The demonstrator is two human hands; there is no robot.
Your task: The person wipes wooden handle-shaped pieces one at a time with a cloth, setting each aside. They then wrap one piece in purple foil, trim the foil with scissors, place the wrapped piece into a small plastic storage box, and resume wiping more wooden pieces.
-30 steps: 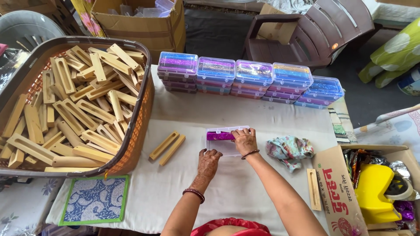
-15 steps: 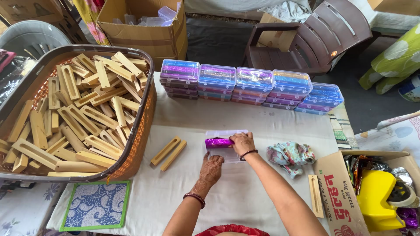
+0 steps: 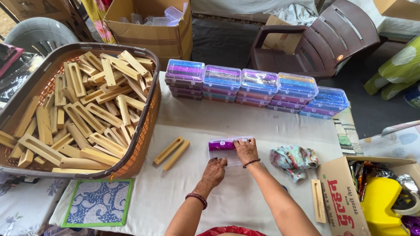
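A small clear plastic box [image 3: 224, 146] with shiny purple foil inside lies on the white cloth-covered table [image 3: 245, 122]. My right hand [image 3: 246, 150] presses down on the box's right end. My left hand [image 3: 214, 169] rests on the cloth just below the box, fingers curled near its lower edge. Two slotted wooden pieces [image 3: 171, 153] lie side by side to the left of the box.
A large brown basket [image 3: 144, 126] full of wooden pieces sits at left. Stacks of clear boxes with coloured foil [image 3: 256, 89] line the far edge. A crumpled floral cloth [image 3: 292, 160], one wooden piece [image 3: 318, 206], a cardboard box [image 3: 339, 199] and a blue patterned mat [image 3: 99, 202] are nearby.
The view has shifted slightly. My left hand has moved up closer to the box, and my right hand stays on the box's right end.
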